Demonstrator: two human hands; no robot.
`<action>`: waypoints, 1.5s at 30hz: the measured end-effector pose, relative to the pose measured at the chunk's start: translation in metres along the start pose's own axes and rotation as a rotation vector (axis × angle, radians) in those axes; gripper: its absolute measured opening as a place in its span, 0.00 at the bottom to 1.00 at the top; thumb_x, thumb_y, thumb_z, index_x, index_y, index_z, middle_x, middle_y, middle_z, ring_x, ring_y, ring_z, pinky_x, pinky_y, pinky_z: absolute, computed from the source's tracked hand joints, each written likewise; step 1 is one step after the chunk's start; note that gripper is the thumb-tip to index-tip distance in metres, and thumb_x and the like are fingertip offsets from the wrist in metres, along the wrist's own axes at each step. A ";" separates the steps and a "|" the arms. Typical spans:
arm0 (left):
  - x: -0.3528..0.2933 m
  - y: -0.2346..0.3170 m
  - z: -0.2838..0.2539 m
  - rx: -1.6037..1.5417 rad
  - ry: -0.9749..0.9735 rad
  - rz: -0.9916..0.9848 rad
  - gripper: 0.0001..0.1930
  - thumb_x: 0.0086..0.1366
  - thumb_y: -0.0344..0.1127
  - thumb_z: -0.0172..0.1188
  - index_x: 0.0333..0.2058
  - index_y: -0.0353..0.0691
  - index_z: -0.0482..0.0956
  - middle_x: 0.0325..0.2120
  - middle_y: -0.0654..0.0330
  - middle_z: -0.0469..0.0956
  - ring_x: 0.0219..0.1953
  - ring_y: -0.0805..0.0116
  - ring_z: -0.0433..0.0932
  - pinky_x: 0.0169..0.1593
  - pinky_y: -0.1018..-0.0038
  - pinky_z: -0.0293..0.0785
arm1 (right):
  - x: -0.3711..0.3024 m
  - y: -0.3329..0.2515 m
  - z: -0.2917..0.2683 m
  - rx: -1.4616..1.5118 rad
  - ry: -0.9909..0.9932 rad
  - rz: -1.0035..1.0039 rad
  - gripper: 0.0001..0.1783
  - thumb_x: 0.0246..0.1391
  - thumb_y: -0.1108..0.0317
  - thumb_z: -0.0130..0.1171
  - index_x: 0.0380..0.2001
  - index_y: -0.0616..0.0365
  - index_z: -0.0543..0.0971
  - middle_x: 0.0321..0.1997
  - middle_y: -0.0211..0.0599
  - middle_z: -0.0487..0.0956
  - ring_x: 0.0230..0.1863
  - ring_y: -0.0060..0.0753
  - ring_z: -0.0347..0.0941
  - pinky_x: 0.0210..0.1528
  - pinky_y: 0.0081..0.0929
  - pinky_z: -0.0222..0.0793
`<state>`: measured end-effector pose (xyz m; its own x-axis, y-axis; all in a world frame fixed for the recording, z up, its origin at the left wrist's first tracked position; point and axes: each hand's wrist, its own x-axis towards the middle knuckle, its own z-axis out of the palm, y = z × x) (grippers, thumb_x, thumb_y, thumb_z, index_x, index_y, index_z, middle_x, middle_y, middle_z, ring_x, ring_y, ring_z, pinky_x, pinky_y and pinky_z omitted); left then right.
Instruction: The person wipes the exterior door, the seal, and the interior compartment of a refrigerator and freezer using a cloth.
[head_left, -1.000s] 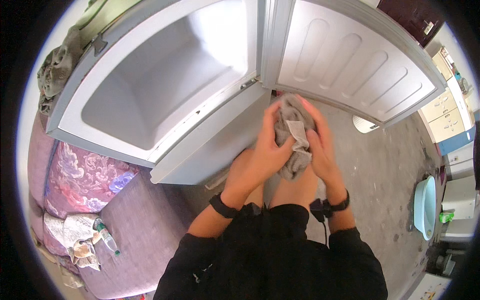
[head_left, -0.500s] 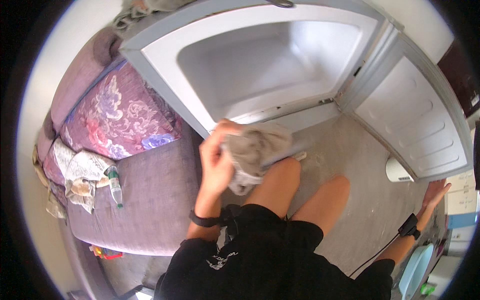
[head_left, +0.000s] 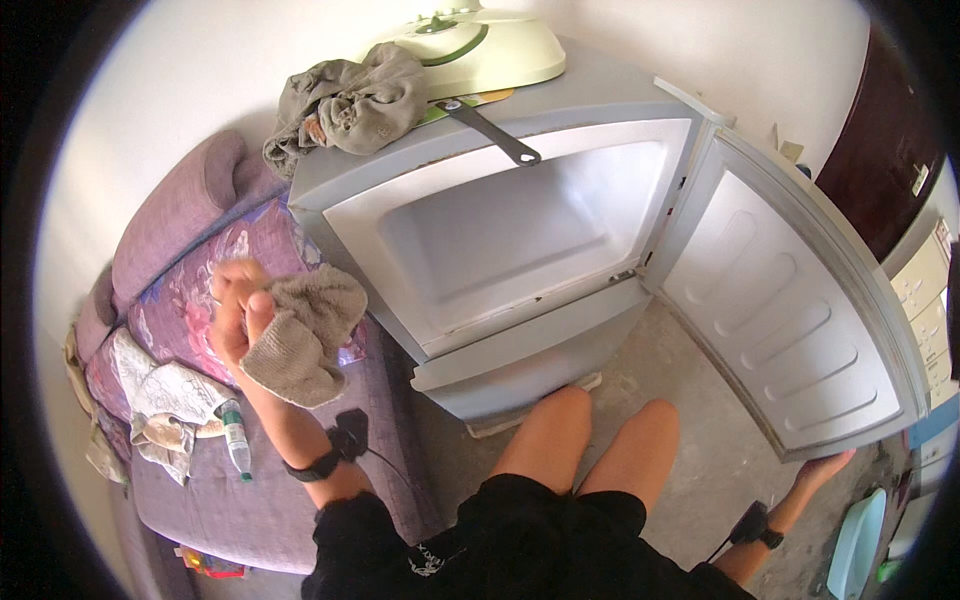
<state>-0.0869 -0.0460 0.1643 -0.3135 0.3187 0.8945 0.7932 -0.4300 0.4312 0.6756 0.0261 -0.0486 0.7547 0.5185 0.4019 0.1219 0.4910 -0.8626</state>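
Observation:
My left hand (head_left: 240, 305) is raised over the sofa, closed on a crumpled grey-brown cloth (head_left: 310, 335) that hangs out to its right. At the far right, my right hand (head_left: 822, 468) holds the lower outer edge of an open refrigerator door (head_left: 775, 290); part of its fingers is hidden by the door. The white compartment (head_left: 520, 225) of the small grey refrigerator stands open in front of me, with no items visible inside. Below it, a second grey door (head_left: 540, 350) is closed.
On the refrigerator top lie a bunched olive cloth (head_left: 360, 100), a dark flat handle-like piece (head_left: 490, 132) and a pale green appliance base (head_left: 500, 50). The purple sofa (head_left: 300, 480) at left carries a plastic bottle (head_left: 236, 440) and a white cloth (head_left: 165, 390). A light-blue basin (head_left: 855, 545) stands lower right.
My left hand has carried the cloth leftward, from in front of the compartment to over the sofa. My right hand has gone from outstretched beside the door to holding its edge. The view has tilted up.

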 end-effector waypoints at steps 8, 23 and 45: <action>0.016 0.034 0.042 -0.362 -0.063 -0.058 0.15 0.66 0.38 0.58 0.23 0.37 0.70 0.32 0.57 0.75 0.31 0.75 0.69 0.38 0.78 0.66 | -0.143 -0.033 -0.030 0.545 -0.278 0.140 0.38 0.63 0.42 0.41 0.65 0.61 0.62 0.67 0.47 0.65 0.65 0.48 0.63 0.64 0.51 0.61; -0.044 0.063 0.082 -0.831 -1.119 -0.082 0.27 0.50 0.28 0.69 0.52 0.36 0.78 0.29 0.57 0.81 0.27 0.69 0.80 0.33 0.75 0.73 | -0.310 -0.123 0.071 0.711 -0.729 0.033 0.37 0.58 0.43 0.49 0.64 0.56 0.65 0.68 0.46 0.63 0.65 0.49 0.62 0.63 0.52 0.61; -0.072 -0.005 -0.036 -1.077 -0.582 -0.176 0.23 0.57 0.41 0.65 0.42 0.25 0.73 0.20 0.51 0.76 0.20 0.68 0.72 0.25 0.75 0.66 | -0.348 -0.146 0.331 0.043 -0.940 -1.208 0.32 0.44 0.49 0.67 0.55 0.41 0.76 0.65 0.45 0.65 0.61 0.49 0.64 0.60 0.47 0.63</action>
<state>-0.0872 -0.0966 0.1022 0.1246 0.6522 0.7477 -0.1568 -0.7312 0.6639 0.1823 0.0057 0.0393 -0.4496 0.0402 0.8923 0.3136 0.9425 0.1156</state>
